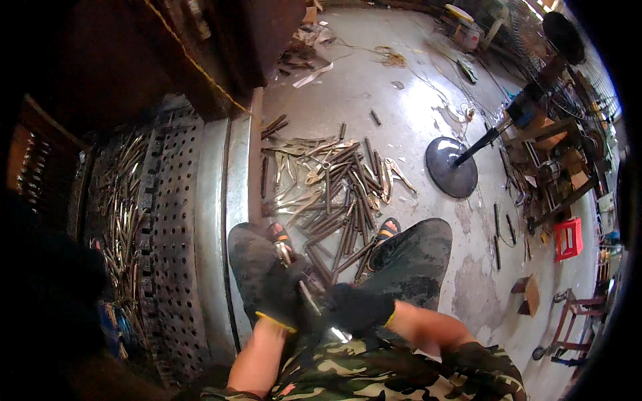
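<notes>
I sit with my knees in dark trousers over a concrete floor. Both hands wear dark gloves with yellow cuffs and meet just above my lap. My left hand [281,294] is closed around a slim grey metal piece [309,297] that sticks out toward my right hand [358,307]. The right hand is closed too, touching the same piece, and a shiny bit shows under it. Just beyond my sandalled feet lies a pile of several long metal tool blanks [338,194] shaped like plier or scissor halves.
On my left stands a perforated metal tray [170,220], with more metal blanks [120,200] heaped beyond it. A round dark fan base [451,167] sits on the floor to the right. Further right are a red crate [568,238], wooden stools and clutter.
</notes>
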The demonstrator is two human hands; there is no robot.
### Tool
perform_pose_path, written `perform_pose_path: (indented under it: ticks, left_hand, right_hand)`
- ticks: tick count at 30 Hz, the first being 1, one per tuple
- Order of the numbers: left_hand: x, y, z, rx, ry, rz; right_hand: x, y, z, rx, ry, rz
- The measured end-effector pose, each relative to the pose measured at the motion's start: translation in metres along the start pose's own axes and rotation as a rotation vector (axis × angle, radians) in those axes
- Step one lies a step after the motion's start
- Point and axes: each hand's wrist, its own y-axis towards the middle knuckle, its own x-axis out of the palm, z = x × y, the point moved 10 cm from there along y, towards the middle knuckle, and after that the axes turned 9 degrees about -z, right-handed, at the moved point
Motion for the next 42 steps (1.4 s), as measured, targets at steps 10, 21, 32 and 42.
perform_pose_path:
  ticks: [10,21,32,42]
  left_hand:
    - [0.051,-0.013,0.052,0.298,0.373,-0.02]
    - [0.059,-0.008,0.008,-0.053,0.204,-0.049]
    - [0.029,0.0,0.023,-0.118,-0.032,0.125]
    - [0.024,0.004,0.049,-0.106,-0.142,0.116]
  right_hand:
    - [-0.107,0.031,-0.06,-0.078,-0.518,0.57]
    - [-0.095,0.024,-0.017,-0.007,-0.603,0.704]
    - [-0.08,0.0,0.079,0.151,-0.033,0.498]
    - [-0.063,0.029,0.063,0.033,0.121,0.401]
